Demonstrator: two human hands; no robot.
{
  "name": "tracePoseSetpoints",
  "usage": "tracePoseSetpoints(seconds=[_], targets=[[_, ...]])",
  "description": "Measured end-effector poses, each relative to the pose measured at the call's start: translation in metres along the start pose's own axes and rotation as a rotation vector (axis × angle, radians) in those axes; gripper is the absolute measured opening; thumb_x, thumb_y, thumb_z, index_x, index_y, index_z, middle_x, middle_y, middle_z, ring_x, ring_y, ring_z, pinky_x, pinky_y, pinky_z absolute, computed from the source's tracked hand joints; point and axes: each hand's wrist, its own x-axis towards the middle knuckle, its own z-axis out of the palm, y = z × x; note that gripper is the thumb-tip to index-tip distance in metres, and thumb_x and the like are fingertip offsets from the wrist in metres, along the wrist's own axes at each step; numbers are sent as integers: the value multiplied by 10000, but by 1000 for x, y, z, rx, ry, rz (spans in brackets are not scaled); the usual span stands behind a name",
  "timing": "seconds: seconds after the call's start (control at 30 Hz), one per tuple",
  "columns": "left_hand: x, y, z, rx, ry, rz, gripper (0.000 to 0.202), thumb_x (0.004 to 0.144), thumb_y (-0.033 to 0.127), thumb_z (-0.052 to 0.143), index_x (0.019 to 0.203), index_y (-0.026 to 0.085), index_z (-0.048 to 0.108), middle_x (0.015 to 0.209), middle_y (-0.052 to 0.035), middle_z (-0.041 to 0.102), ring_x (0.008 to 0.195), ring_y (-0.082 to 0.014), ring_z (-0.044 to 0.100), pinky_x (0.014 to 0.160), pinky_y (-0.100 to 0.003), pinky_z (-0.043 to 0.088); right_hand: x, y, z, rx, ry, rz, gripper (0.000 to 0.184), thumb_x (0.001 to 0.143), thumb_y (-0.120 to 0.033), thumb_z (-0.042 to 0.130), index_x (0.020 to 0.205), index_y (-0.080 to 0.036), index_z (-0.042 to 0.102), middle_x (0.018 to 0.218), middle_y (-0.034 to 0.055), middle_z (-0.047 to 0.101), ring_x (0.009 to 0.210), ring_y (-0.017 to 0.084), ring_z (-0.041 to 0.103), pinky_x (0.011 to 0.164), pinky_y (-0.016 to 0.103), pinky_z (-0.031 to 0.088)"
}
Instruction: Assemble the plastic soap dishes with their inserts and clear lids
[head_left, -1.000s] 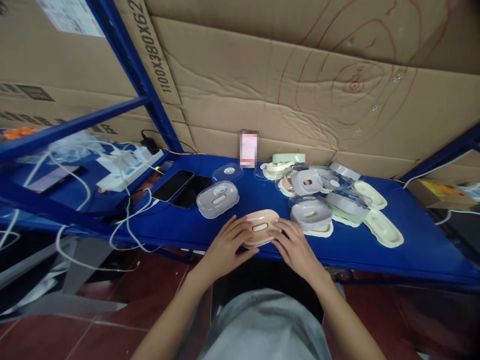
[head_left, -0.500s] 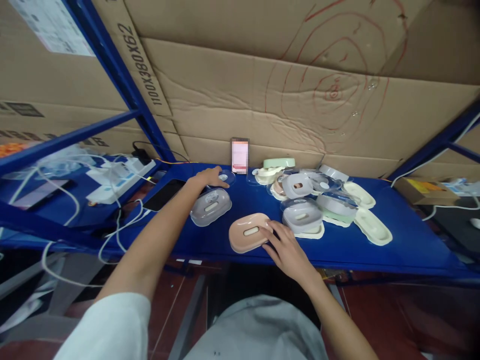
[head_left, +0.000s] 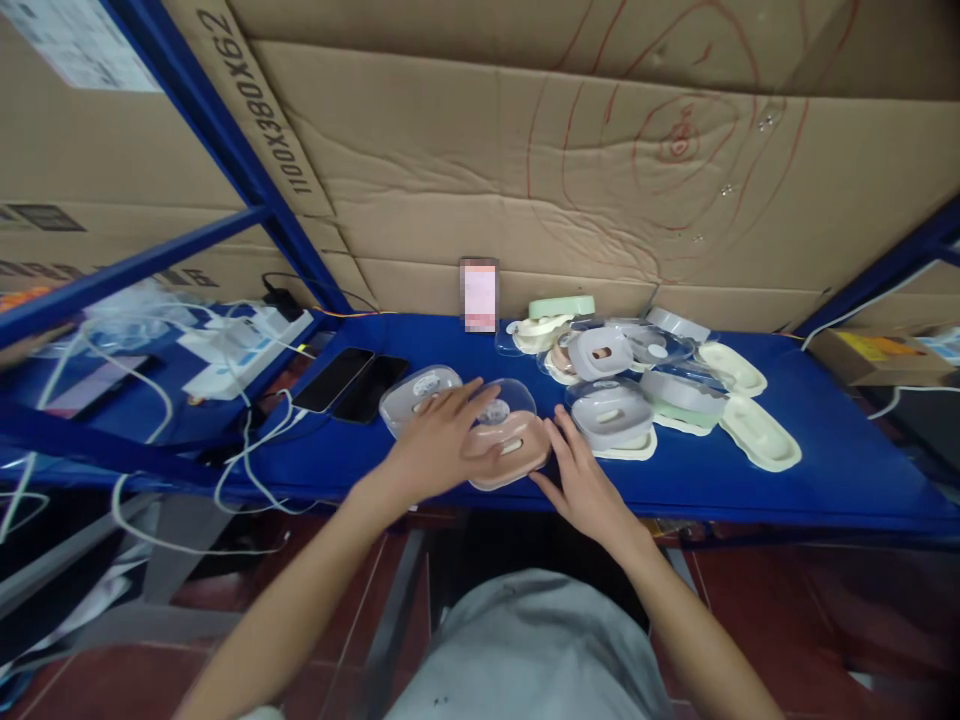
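A pink oval soap box (head_left: 517, 452) lies near the front edge of the blue shelf (head_left: 750, 480). My left hand (head_left: 439, 440) holds a clear plastic lid (head_left: 504, 402) down over the back of the pink box, fingers closed on the lid's left side. My right hand (head_left: 581, 480) rests against the box's right end with fingers stretched out. A grey soap box with a clear lid (head_left: 416, 392) sits just left of my left hand.
A pile of grey, cream and green soap boxes and clear lids (head_left: 637, 385) lies to the right. Two dark phones (head_left: 352, 382) lie at the left, beside a power strip and white cables (head_left: 240, 345). A small blurred card (head_left: 479, 293) leans on the cardboard wall.
My left hand went to the back of the shelf, took a clear lid, and brought it over the pink box. My right hand stayed at the box's right end.
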Motion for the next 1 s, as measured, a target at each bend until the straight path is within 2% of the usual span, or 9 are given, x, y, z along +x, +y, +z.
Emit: tracePoseSetpoints(seconds=[0.07, 0.13, 0.27, 0.37, 0.5, 0.67, 0.77, 0.93, 1.0], targets=[[-18, 10, 23, -36, -16, 1, 715, 957, 502, 675, 1596, 259, 466, 1688, -155, 441, 1503, -391, 491, 1201, -599, 424, 1, 0, -1, -2, -22, -26, 875, 1086, -290, 558, 1736, -304, -27, 1790, 181, 146, 1644, 352, 227, 1255, 596, 417], [-27, 16, 42, -83, -12, 12, 680, 993, 499, 631, 1597, 235, 461, 1698, -175, 419, 1505, -383, 494, 1191, -595, 443, 2, -1, -2, 4, -61, -36, 854, 1091, -277, 547, 1736, -321, -12, 1785, 166, 184, 1637, 329, 257, 1254, 572, 425], [-27, 24, 58, -135, 49, 35, 757, 996, 565, 635, 1631, 228, 398, 1721, -202, 363, 1557, -385, 421, 1198, -600, 442, 3, -2, -2, 23, -86, 14, 825, 1096, -280, 532, 1736, -334, 14, 1774, 141, 243, 1621, 305, 303, 1254, 532, 436], [-23, 25, 60, -125, 89, 26, 806, 950, 614, 694, 1618, 253, 424, 1721, -213, 349, 1557, -407, 412, 1178, -607, 462, 1, -3, 0, 21, -67, 25, 800, 1100, -282, 519, 1736, -338, 36, 1775, 121, 247, 1620, 302, 304, 1242, 508, 460], [-20, 23, 59, -133, 116, 62, 746, 965, 590, 686, 1585, 232, 475, 1629, -218, 477, 1503, -395, 479, 1180, -605, 461, -3, -2, 4, -2, -8, 53, 778, 1098, -316, 535, 1738, -333, 93, 1751, 127, 310, 1568, 315, 413, 1169, 463, 550], [-14, 22, 59, -128, 95, 115, 715, 991, 576, 654, 1583, 221, 466, 1634, -182, 498, 1516, -357, 470, 1230, -569, 415, -4, 4, 8, -1, 83, 35, 709, 1086, -333, 575, 1716, -317, 250, 1667, 150, 457, 1491, 310, 530, 1178, 474, 542], [-16, 25, 58, -102, 91, 77, 705, 992, 568, 653, 1574, 215, 467, 1645, -174, 492, 1531, -351, 456, 1219, -547, 427, -3, 6, 8, -2, 76, 29, 691, 1088, -318, 569, 1711, -314, 268, 1672, 148, 449, 1506, 309, 513, 1178, 474, 543], [-44, 27, 52, 97, 252, -82, 601, 928, 550, 739, 1436, 252, 614, 1660, -220, 445, 1558, -446, 392, 1241, -724, 249, -2, 1, 5, -26, -51, 7, 676, 1102, -280, 524, 1715, -324, 241, 1742, 118, 336, 1535, 298, 476, 1171, 465, 551], [-58, 20, 49, 146, 309, -178, 594, 915, 535, 759, 1434, 283, 620, 1688, -220, 394, 1568, -477, 361, 1215, -754, 263, -1, -2, 3, -46, -43, -24, 648, 1103, -282, 520, 1705, -282, 281, 1733, 131, 352, 1539, 299, 470, 1194, 480, 526]])
